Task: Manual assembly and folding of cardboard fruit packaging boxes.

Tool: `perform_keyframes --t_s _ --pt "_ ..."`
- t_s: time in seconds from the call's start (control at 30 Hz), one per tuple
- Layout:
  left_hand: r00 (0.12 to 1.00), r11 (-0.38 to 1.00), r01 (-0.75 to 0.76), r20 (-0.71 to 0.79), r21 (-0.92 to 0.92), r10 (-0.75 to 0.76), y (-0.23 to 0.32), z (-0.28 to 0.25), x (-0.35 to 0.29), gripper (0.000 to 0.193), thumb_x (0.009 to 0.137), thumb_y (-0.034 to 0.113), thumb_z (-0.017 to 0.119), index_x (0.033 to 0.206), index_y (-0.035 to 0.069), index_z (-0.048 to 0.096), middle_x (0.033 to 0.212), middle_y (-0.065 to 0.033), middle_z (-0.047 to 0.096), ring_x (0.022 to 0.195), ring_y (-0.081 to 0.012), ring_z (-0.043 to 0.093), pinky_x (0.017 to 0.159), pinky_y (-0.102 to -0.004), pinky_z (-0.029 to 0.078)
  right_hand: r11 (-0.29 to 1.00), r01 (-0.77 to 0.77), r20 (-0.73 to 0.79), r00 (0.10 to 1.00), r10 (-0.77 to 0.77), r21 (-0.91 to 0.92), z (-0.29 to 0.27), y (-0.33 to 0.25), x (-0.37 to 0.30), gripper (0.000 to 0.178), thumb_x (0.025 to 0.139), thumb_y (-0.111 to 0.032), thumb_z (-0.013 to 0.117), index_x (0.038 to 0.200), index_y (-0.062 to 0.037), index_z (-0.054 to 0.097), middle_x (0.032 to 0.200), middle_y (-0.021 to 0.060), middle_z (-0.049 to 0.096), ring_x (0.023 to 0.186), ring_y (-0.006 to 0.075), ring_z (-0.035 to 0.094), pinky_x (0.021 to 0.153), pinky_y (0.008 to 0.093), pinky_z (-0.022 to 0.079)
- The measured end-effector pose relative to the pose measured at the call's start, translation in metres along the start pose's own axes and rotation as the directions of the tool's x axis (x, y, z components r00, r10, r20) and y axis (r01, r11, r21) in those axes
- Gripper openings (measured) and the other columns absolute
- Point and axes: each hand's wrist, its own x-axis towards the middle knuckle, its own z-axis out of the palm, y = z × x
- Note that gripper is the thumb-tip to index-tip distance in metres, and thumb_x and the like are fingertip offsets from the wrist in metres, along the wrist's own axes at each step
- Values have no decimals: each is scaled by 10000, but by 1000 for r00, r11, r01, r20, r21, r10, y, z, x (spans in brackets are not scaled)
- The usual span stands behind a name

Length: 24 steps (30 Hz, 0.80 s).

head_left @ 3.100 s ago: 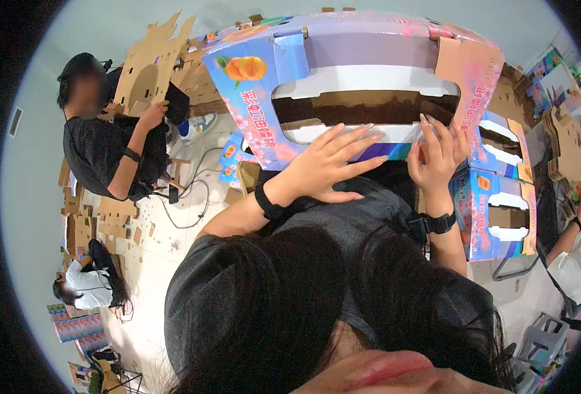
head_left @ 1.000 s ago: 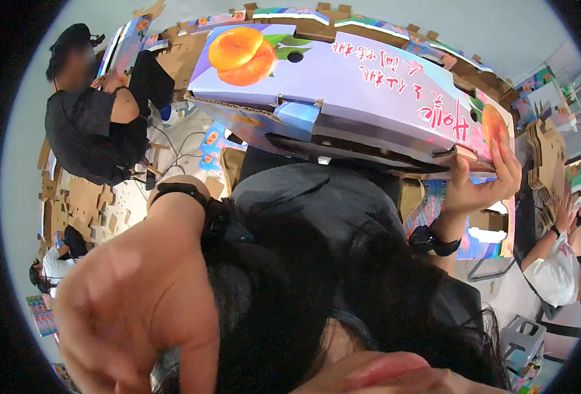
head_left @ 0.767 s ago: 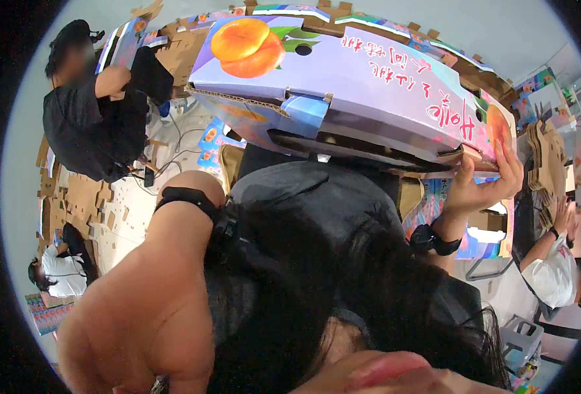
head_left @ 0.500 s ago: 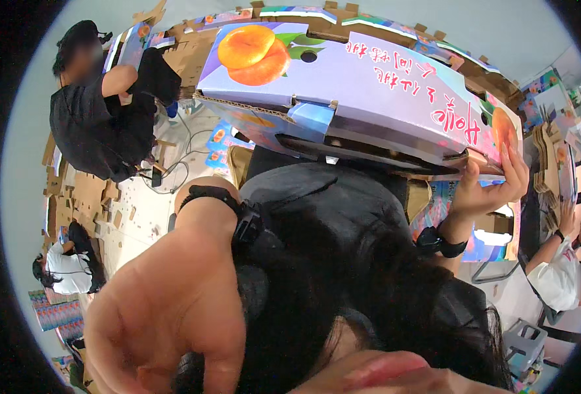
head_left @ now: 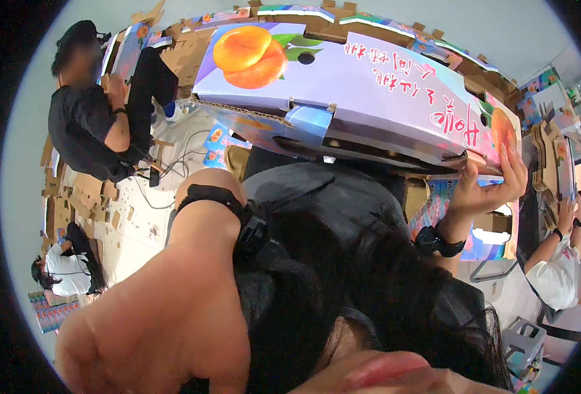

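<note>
In front of me a lavender cardboard fruit box (head_left: pixel 376 102), printed with orange peaches and green leaves, stands with its long face upward. Its near edge is partly open, with a dark gap along it. My right hand (head_left: pixel 491 189) grips the box's right end, the thumb at the near edge and the fingers over the printed face. My left hand (head_left: pixel 166 315) is raised close to the camera at the lower left, away from the box. Its fingertips run past the lower edge of the picture, so what they do is hidden.
A person in black (head_left: pixel 90 121) sits at the left; a person in white (head_left: pixel 70 269) is farther off. Another person in white (head_left: pixel 556 272) is at the right, beside stacked cardboard (head_left: pixel 546 164). Cardboard scraps and cables lie on the left floor. A grey stool (head_left: pixel 525 338) stands lower right.
My left hand has moved down and left, nearer the lower edge, its fingers passing out of view. My right hand keeps its hold on the box. The person in black has lowered an arm.
</note>
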Motion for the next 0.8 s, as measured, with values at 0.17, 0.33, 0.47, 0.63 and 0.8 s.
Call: perform_keyframes --t_s 0.17,0.33,0.47,0.63,0.8 --pt "996 992 -67 -48 106 72 0 -2 1 412 867 323 637 1202 110 527 1196 -65 545 1162 -214 488 986 -393 408 1000 -25 -28 999 25 1 3 5 -3 673 772 -654 632 1102 -68 598 1109 81 538 1092 262 490 964 416 406" --pt "985 975 -122 -97 188 142 -3 0 -2 413 869 327 631 1204 110 526 1196 -65 544 1160 -214 489 975 -387 412 1000 -8 -5 1000 8 -26 1 6 -4 635 807 -603 630 1105 -46 563 1124 94 555 1109 272 493 972 417 389" --pt "971 946 -169 -120 278 209 0 0 1 414 870 330 627 1205 110 525 1195 -65 544 1159 -213 489 966 -382 415 999 -36 -26 999 36 3 1 4 -2 670 770 -642 646 1107 -65 593 1101 79 546 1102 271 483 971 431 397" --pt "943 907 -226 -155 356 295 -4 1 -1 415 871 333 621 1207 110 524 1195 -64 543 1158 -213 489 955 -377 419 1000 -22 -40 999 22 13 0 7 -6 672 764 -637 656 1104 -61 593 1091 80 539 1088 273 495 966 430 402" --pt "993 979 -58 -113 -197 36 0 8 2 395 901 346 563 1215 110 518 1188 -50 550 1160 -207 487 872 -344 433 997 -32 -66 997 37 76 5 6 -5 670 764 -636 658 1099 -59 594 1074 82 548 1072 275 510 957 427 409"
